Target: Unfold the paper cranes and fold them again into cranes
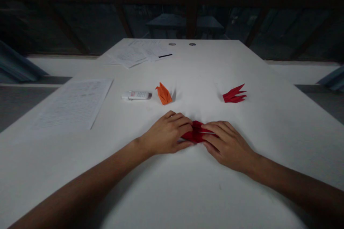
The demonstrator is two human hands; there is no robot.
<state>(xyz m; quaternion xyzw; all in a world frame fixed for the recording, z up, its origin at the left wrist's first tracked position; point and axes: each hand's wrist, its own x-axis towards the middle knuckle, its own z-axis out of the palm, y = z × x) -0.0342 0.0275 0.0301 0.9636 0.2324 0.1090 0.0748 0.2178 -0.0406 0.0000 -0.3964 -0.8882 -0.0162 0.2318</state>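
A folded piece of red paper (197, 134) lies on the white table between my two hands, with a narrow slit showing toward its right end. My left hand (170, 133) grips its left part, fingers curled over it and thumb along the near edge. On the right part, my right hand (225, 143) presses with its fingers together, thumb at the near side. Both hands cover the ends of the paper. Beyond them stands an orange folded paper figure (164, 94). Another red folded paper (234, 94), with several pointed tips, rests farther right.
A white remote-like device (138, 95) lies left of the orange figure. Printed sheets (75, 103) are at the left, with more papers (131, 55) and a black strip (165, 55) farther back. Two round discs sit near the far edge of the table (215, 64).
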